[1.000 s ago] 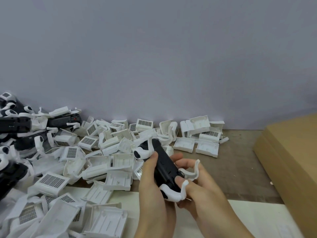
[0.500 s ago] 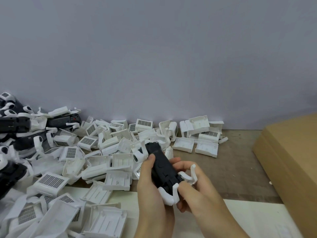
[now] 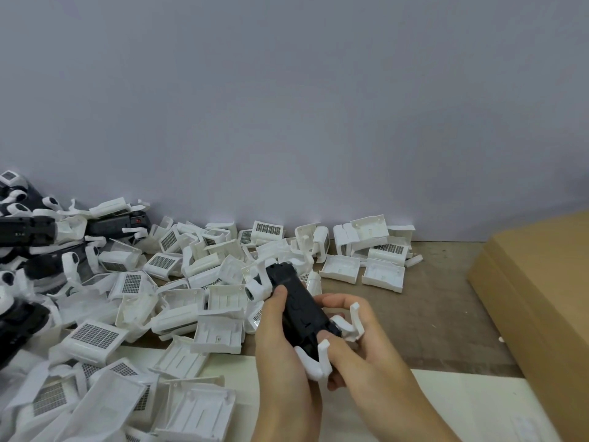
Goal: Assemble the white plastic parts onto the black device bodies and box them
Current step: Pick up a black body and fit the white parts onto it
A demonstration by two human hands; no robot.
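Two hands (image 3: 318, 352) hold one black device body (image 3: 299, 309). Several more black bodies (image 3: 118, 223) lie at the left. White plastic parts (image 3: 220, 333): dozens, too many to count. One cardboard box (image 3: 538, 282).

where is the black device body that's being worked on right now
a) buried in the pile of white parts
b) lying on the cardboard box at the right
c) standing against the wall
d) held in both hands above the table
d: the black device body is gripped by the left hand and the right hand, with white arms already on it, clear of the cardboard box.
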